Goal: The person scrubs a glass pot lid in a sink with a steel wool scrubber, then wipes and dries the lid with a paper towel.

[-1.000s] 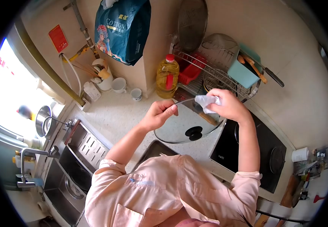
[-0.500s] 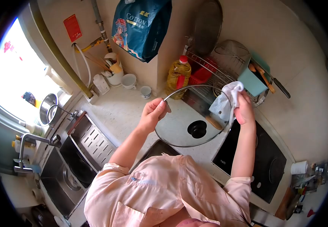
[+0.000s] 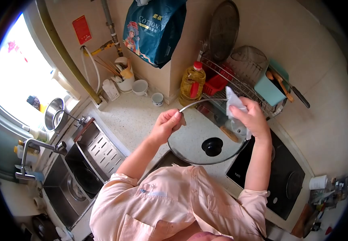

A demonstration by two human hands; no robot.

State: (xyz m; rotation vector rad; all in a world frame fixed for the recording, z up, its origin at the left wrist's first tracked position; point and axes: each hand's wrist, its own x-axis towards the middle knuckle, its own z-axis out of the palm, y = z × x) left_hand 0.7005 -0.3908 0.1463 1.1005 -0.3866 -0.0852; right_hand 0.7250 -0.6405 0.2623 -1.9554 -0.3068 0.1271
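A round glass lid (image 3: 188, 140) with a metal rim and a black knob (image 3: 212, 147) is held over the counter. My left hand (image 3: 169, 124) pinches its rim at the upper left. On the opposite side my right hand (image 3: 253, 116) is closed round a white cloth (image 3: 233, 105), which lies against the upper right rim. Part of the rim is hidden behind the cloth and the fingers. A brown wooden handle shows near the lid's right side.
Behind the lid stand an oil bottle (image 3: 192, 82), a red basket (image 3: 218, 82) and a wire rack with a teal container (image 3: 272, 82). The sink (image 3: 67, 190) is at left, the black cooktop (image 3: 282, 176) at right. A blue bag (image 3: 154, 34) hangs above.
My right hand and the cloth have shifted a little left and down along the rim, and the cloth is folded differently. The lid sits slightly lower in view.
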